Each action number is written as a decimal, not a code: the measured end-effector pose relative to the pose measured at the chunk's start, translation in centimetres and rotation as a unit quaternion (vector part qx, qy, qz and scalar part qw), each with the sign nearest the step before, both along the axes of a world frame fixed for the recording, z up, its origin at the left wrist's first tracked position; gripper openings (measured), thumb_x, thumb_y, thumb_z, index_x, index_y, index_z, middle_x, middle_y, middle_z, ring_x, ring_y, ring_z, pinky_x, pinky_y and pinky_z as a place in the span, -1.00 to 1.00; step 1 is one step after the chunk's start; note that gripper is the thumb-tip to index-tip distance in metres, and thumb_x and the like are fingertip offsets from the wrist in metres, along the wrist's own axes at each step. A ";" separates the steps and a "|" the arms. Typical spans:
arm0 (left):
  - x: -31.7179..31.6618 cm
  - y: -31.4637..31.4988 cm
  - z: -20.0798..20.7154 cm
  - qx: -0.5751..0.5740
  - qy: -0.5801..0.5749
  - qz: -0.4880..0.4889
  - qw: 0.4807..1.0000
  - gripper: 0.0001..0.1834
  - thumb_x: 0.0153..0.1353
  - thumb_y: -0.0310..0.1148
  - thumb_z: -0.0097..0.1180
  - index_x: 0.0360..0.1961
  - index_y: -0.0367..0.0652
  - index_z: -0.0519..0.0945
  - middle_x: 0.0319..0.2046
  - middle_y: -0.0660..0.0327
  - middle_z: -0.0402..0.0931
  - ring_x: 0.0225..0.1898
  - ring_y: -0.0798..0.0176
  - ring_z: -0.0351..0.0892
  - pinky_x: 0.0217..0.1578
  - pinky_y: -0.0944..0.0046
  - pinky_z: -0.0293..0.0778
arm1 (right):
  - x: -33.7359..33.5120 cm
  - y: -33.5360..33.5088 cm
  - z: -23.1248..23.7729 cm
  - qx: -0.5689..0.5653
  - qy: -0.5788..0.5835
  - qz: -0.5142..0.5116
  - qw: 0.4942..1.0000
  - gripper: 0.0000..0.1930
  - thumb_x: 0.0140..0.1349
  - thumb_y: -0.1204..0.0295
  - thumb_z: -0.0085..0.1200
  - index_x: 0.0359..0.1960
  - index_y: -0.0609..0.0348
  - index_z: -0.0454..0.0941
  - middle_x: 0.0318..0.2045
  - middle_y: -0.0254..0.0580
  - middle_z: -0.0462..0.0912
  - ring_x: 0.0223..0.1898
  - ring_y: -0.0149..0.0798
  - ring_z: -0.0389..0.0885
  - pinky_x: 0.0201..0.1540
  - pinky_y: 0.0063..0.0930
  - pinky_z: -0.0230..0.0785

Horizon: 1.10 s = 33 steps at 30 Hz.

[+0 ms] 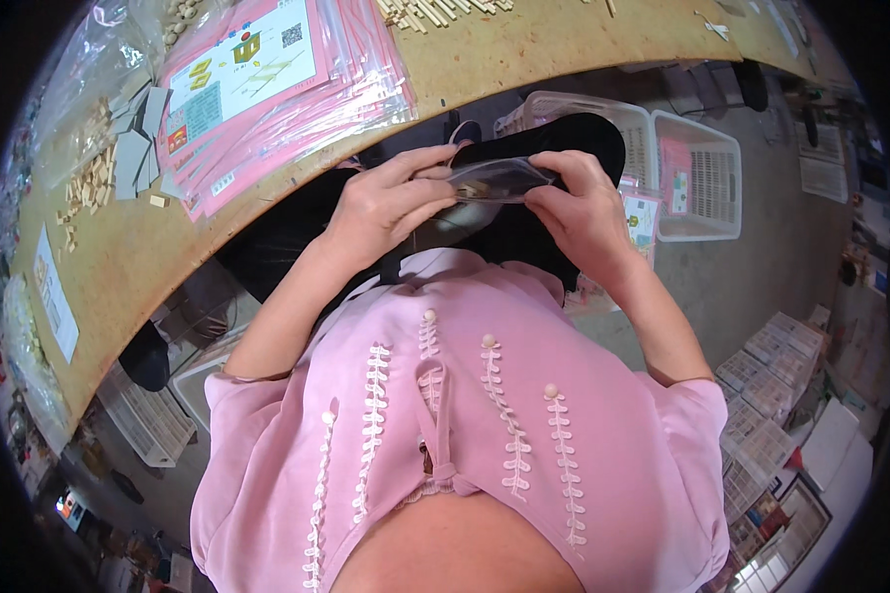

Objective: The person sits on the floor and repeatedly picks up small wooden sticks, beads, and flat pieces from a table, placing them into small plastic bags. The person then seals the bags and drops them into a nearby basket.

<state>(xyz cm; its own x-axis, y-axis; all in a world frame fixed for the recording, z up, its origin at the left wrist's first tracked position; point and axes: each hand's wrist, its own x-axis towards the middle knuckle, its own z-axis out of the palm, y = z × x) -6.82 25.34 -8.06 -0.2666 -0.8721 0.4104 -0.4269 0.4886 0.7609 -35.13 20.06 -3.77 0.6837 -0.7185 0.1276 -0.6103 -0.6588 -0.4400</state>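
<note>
Between my two hands, above my lap, is a clear plastic bag with a few small pale pieces at its left end. My left hand pinches the left end, its fingers closed around the edge. On the other side, my right hand grips the right end between thumb and fingers. The bag is stretched sideways and seen nearly edge-on, so most of its face and printing, if any, is hidden.
A wooden table curves across the far side. On it lie a stack of pink printed bags, grey cards, small wooden blocks and wooden sticks. White plastic baskets stand on the floor at the right.
</note>
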 end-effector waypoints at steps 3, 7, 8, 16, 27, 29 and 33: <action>1.0 0.9 0.6 0.026 0.049 0.048 0.997 -0.86 0.26 -0.54 0.35 -0.16 -0.25 0.78 -0.24 0.08 0.79 -0.20 0.17 0.81 -0.18 0.27 0.66 | 0.1 -0.4 0.7 -0.022 -0.095 -0.028 0.995 -0.85 0.23 0.60 0.30 -0.17 0.19 0.71 0.03 -0.19 0.69 0.11 -0.13 0.65 0.11 -0.28 0.54; 1.1 3.0 2.0 0.147 0.161 0.096 0.971 -0.76 0.34 -0.58 0.28 0.00 -0.24 0.79 -0.31 0.23 0.76 -0.37 0.47 0.64 -0.32 0.46 0.50 | 0.6 0.8 0.9 0.348 -0.313 -0.148 0.871 -0.88 0.45 0.64 0.16 -0.04 0.26 0.65 -0.14 -0.27 0.77 -0.08 -0.40 0.73 0.09 -0.53 0.57; 1.2 3.2 2.2 0.161 0.190 0.106 0.963 -0.77 0.35 -0.58 0.27 0.01 -0.24 0.78 -0.31 0.25 0.75 -0.37 0.49 0.61 -0.33 0.47 0.48 | 0.7 0.6 1.0 0.374 -0.335 -0.155 0.851 -0.88 0.45 0.63 0.17 -0.04 0.27 0.66 -0.15 -0.26 0.77 -0.08 -0.39 0.73 0.08 -0.53 0.57; 2.0 3.3 2.3 0.129 0.131 0.145 0.972 -0.67 0.31 -0.58 0.29 0.10 -0.22 0.73 -0.13 0.19 0.75 -0.28 0.37 0.67 -0.25 0.38 0.56 | 2.0 0.5 0.4 0.429 -0.418 -0.135 0.789 -0.91 0.46 0.60 0.17 -0.10 0.31 0.69 -0.24 -0.30 0.77 -0.17 -0.50 0.71 -0.06 -0.57 0.56; -4.4 -1.3 4.0 0.014 0.040 0.034 0.998 -0.87 0.03 -0.53 0.34 -0.36 -0.18 0.65 -0.44 0.14 0.58 -0.37 0.02 0.58 -0.34 0.13 0.50 | 3.6 2.5 2.2 0.159 -0.236 -0.151 0.947 -0.90 0.31 0.60 0.26 -0.18 0.17 0.71 -0.40 -0.18 0.73 -0.38 -0.34 0.71 -0.31 -0.47 0.53; -4.2 -1.3 4.7 0.008 0.046 0.007 0.999 -0.88 -0.01 -0.51 0.33 -0.41 -0.18 0.63 -0.47 0.15 0.54 -0.38 0.01 0.54 -0.36 0.12 0.48 | 2.2 1.9 3.6 0.171 -0.249 -0.160 0.940 -0.92 0.34 0.62 0.22 -0.17 0.25 0.70 -0.37 -0.25 0.74 -0.29 -0.49 0.67 -0.18 -0.52 0.52; -2.9 -2.0 6.6 -0.019 0.015 -0.045 0.999 -0.87 -0.01 -0.55 0.33 -0.45 -0.13 0.62 -0.47 0.17 0.51 -0.39 0.03 0.53 -0.36 0.11 0.46 | -4.5 1.6 5.7 0.191 -0.331 -0.276 0.882 -0.93 0.38 0.63 0.19 -0.16 0.28 0.69 -0.24 -0.34 0.71 -0.16 -0.51 0.64 -0.08 -0.62 0.45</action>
